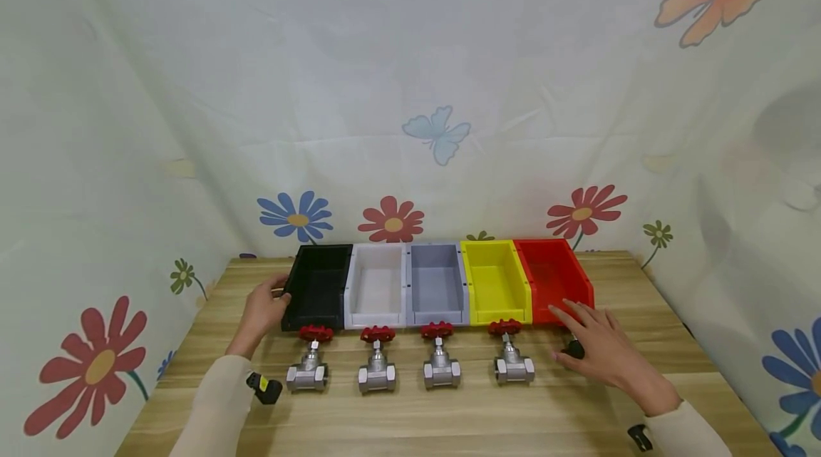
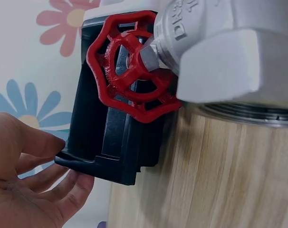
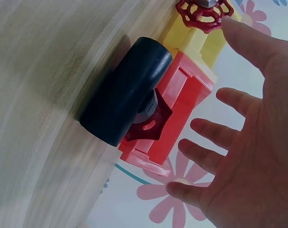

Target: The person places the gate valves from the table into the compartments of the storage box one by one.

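Note:
At the left end of a row of bins, my left hand (image 1: 265, 311) pinches the side wall of the black bin (image 1: 316, 325). The thumb (image 2: 44, 142) lies at the rim, and the other fingers are outside the wall. My right hand (image 1: 599, 346) hovers with spread fingers near the red bin (image 1: 545, 264), holding nothing. Close by it, a black valve (image 3: 127, 90) with a dark red handwheel stands before the red bin; in the head view the hand mostly hides it. In front of the black bin is a silver valve (image 1: 308, 375) with a red handwheel (image 1: 316, 333).
Between the end bins sit a white bin (image 1: 376, 319), a grey bin (image 1: 438, 317) and a yellow bin (image 1: 500, 316). More silver valves stand before them: one by white (image 1: 377, 376), one by grey (image 1: 442, 373), one by yellow (image 1: 514, 369). A patterned curtain (image 1: 359, 86) surrounds the wooden table (image 1: 410, 425).

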Demonstrator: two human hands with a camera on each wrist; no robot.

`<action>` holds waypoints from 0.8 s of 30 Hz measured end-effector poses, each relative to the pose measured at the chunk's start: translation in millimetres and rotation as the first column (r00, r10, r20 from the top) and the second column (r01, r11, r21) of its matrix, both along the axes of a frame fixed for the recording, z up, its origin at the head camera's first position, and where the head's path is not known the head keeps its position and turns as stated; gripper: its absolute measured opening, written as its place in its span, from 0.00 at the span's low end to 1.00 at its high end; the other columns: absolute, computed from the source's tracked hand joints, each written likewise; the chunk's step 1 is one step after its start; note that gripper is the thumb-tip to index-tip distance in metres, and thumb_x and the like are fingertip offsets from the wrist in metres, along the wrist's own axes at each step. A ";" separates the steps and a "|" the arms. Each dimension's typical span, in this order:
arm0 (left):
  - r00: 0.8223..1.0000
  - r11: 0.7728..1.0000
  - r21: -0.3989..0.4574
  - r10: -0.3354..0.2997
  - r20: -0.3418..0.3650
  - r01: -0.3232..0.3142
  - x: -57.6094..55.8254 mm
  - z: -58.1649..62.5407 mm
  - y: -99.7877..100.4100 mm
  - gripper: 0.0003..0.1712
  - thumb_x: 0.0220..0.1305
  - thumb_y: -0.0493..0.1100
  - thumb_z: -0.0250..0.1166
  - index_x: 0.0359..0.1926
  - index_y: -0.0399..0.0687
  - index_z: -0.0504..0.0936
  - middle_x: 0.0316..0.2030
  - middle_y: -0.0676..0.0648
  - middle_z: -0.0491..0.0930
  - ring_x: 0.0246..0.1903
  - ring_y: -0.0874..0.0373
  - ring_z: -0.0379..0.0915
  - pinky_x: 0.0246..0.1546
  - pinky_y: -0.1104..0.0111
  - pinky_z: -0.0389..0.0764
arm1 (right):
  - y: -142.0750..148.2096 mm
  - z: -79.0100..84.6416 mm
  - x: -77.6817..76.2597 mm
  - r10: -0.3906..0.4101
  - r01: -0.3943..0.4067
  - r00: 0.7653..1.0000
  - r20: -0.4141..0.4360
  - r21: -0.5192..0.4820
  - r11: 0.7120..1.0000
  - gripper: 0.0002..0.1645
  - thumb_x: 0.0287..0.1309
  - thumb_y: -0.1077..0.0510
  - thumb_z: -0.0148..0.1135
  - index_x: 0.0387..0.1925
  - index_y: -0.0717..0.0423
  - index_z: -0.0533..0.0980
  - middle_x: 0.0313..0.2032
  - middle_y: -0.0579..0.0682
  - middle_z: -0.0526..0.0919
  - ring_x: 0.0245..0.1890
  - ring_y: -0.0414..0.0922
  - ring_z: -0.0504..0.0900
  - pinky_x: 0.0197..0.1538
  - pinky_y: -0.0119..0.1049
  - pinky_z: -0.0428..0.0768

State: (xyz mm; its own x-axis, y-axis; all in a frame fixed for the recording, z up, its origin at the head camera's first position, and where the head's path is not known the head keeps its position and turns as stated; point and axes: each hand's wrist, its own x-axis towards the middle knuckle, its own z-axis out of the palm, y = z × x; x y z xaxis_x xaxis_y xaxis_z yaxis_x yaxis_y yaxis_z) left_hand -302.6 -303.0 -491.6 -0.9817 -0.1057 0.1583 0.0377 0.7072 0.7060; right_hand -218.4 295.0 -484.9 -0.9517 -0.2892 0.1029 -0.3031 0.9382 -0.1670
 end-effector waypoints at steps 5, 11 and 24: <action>0.999 0.999 0.039 -0.002 0.046 0.001 -3.0 -0.9 -2.8 0.26 0.67 0.31 0.54 0.65 0.28 0.68 0.60 0.26 0.72 0.58 0.33 0.73 0.57 0.47 0.77 | 0.8 -1.0 1.1 0.006 -0.006 0.999 0.048 0.006 1.000 0.51 0.46 0.37 0.73 0.70 0.47 0.66 0.69 0.61 0.66 0.65 0.67 0.65 0.64 0.75 0.59; 0.989 0.986 0.163 -0.012 0.148 -0.012 -5.0 0.3 -6.7 0.28 0.70 0.35 0.54 0.69 0.32 0.65 0.64 0.28 0.70 0.63 0.36 0.68 0.61 0.48 0.75 | 2.6 -1.6 2.5 0.033 -0.032 0.995 0.098 -0.008 0.999 0.51 0.45 0.39 0.74 0.69 0.49 0.67 0.68 0.60 0.67 0.64 0.64 0.68 0.62 0.71 0.67; 0.979 0.953 0.296 -0.001 0.205 -0.061 -5.5 -0.7 -11.5 0.27 0.71 0.37 0.53 0.69 0.36 0.67 0.65 0.33 0.71 0.60 0.43 0.72 0.51 0.62 0.82 | 5.6 -5.9 2.5 0.018 -0.015 0.985 0.174 -0.015 1.000 0.54 0.40 0.35 0.75 0.68 0.50 0.68 0.69 0.60 0.66 0.66 0.65 0.65 0.62 0.70 0.67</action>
